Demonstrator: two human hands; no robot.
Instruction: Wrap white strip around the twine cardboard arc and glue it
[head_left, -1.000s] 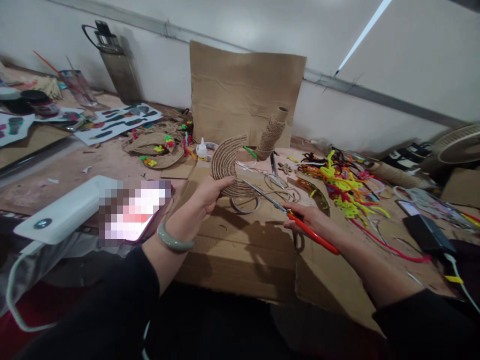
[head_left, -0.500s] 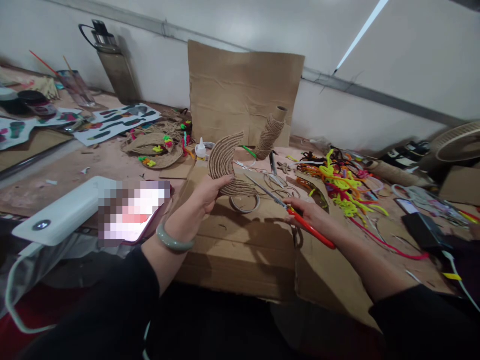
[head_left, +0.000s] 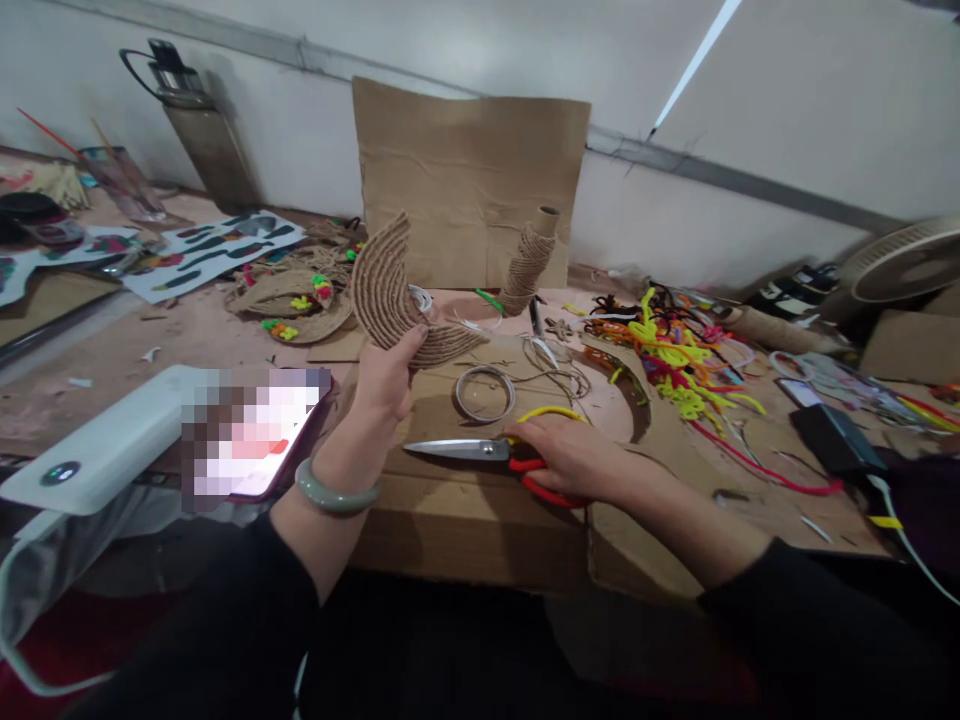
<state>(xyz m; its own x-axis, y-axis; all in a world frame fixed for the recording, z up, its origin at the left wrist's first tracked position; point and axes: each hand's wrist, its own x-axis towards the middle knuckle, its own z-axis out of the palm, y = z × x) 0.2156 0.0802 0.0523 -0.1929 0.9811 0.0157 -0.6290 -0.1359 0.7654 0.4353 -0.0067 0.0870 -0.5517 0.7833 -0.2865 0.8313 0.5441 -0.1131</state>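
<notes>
My left hand (head_left: 391, 378) grips a crescent-shaped piece covered in rows of twine (head_left: 381, 290), thumb on its front, holding it up over the cardboard. Lower and to the right, my right hand (head_left: 559, 452) is on the red handles of a pair of scissors (head_left: 465, 450). The blades look closed together and point left, low over the cardboard box (head_left: 465, 535). Just behind the scissors lies a ring-shaped roll (head_left: 484, 393). A cone of twine (head_left: 529, 262) stands farther back, with loose twine (head_left: 559, 375) in front of it.
A power bank (head_left: 112, 440) and a lit phone (head_left: 262, 435) lie at the left. Behind them are a bottle (head_left: 206, 140), painted paper (head_left: 217, 250) and woven pieces (head_left: 292, 300). Colourful pipe cleaners (head_left: 667, 350) and a black adapter (head_left: 840, 445) are at the right. A cardboard sheet (head_left: 472, 180) stands behind.
The crescent piece has moved left and up in my left hand. My right hand has come down, and the scissors have swung to lie level, pointing left and away from the crescent.
</notes>
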